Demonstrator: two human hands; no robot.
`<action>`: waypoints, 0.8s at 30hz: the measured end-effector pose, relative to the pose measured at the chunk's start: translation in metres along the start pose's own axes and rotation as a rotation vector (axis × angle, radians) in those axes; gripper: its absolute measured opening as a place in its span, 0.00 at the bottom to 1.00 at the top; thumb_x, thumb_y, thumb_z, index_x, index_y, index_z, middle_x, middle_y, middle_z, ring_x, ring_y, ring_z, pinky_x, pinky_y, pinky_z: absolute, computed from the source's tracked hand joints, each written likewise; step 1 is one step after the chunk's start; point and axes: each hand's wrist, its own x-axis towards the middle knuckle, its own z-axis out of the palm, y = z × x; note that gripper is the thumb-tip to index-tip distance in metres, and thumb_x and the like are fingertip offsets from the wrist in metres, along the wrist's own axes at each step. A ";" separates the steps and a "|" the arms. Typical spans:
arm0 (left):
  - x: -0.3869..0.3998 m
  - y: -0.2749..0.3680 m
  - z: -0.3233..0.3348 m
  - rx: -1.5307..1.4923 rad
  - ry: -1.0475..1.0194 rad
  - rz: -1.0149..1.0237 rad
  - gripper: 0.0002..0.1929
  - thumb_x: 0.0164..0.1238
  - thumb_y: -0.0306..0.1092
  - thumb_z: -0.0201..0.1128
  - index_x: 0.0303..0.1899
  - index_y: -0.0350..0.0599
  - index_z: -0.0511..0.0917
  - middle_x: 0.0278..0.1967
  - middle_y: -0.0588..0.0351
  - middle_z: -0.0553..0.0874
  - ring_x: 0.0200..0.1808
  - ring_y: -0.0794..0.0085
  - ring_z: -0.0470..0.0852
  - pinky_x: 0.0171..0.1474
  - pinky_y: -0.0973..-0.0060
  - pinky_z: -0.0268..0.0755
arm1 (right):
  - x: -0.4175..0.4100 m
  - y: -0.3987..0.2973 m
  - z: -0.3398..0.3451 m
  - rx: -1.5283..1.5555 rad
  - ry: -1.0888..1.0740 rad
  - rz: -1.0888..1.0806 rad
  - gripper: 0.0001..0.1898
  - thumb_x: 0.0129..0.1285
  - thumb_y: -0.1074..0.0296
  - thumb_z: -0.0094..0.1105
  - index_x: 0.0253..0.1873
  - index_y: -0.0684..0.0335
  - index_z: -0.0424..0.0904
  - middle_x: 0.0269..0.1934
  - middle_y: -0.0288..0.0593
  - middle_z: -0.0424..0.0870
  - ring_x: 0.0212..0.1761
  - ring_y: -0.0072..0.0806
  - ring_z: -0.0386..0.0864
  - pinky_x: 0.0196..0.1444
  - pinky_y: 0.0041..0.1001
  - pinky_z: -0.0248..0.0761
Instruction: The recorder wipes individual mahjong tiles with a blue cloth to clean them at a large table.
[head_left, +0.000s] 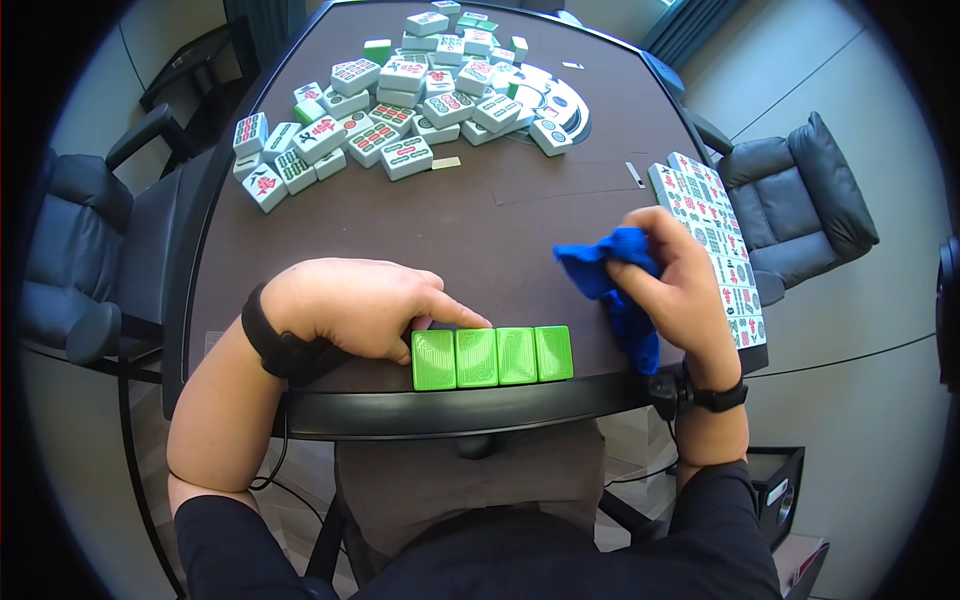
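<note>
A short row of mahjong tiles (478, 358) lies at the table's near edge with the green backs up, side by side. My left hand (367, 307) touches this row, index finger along its far side and thumb at its left end. My right hand (671, 281) grips a crumpled blue cloth (630, 300) to the right of the row, above the table. Face-up tiles in several columns form a block (712, 240) along the right edge, partly hidden by my right hand. At the far side a loose heap of mahjong tiles (405, 75) is piled up.
A brown mahjong table (420, 217) with a black padded rim spans the view. A round centre panel (555, 97) shows beside the heap. Dark office chairs stand at the left (112, 240) and right (802, 195). Cables hang from both wrists.
</note>
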 end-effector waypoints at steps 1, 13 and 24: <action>0.000 -0.001 0.001 -0.005 0.010 0.008 0.42 0.63 0.27 0.78 0.79 0.67 0.76 0.44 0.52 0.84 0.44 0.58 0.87 0.51 0.62 0.82 | -0.012 0.004 0.005 0.103 0.160 -0.015 0.12 0.68 0.81 0.65 0.53 0.64 0.76 0.47 0.39 0.83 0.52 0.23 0.80 0.59 0.26 0.75; 0.000 -0.002 -0.002 -0.014 0.000 -0.007 0.40 0.60 0.29 0.81 0.76 0.62 0.79 0.45 0.51 0.85 0.44 0.59 0.87 0.52 0.63 0.82 | -0.090 0.017 0.049 -0.325 -0.179 -0.348 0.35 0.60 0.88 0.55 0.75 0.70 0.77 0.78 0.62 0.75 0.79 0.55 0.75 0.81 0.44 0.66; 0.004 0.007 -0.008 -0.057 0.009 -0.144 0.35 0.47 0.27 0.85 0.64 0.47 0.87 0.38 0.56 0.89 0.43 0.57 0.89 0.48 0.62 0.81 | -0.090 -0.002 0.067 -0.431 -0.255 -0.366 0.39 0.57 0.84 0.60 0.78 0.72 0.72 0.81 0.66 0.69 0.84 0.62 0.65 0.85 0.49 0.59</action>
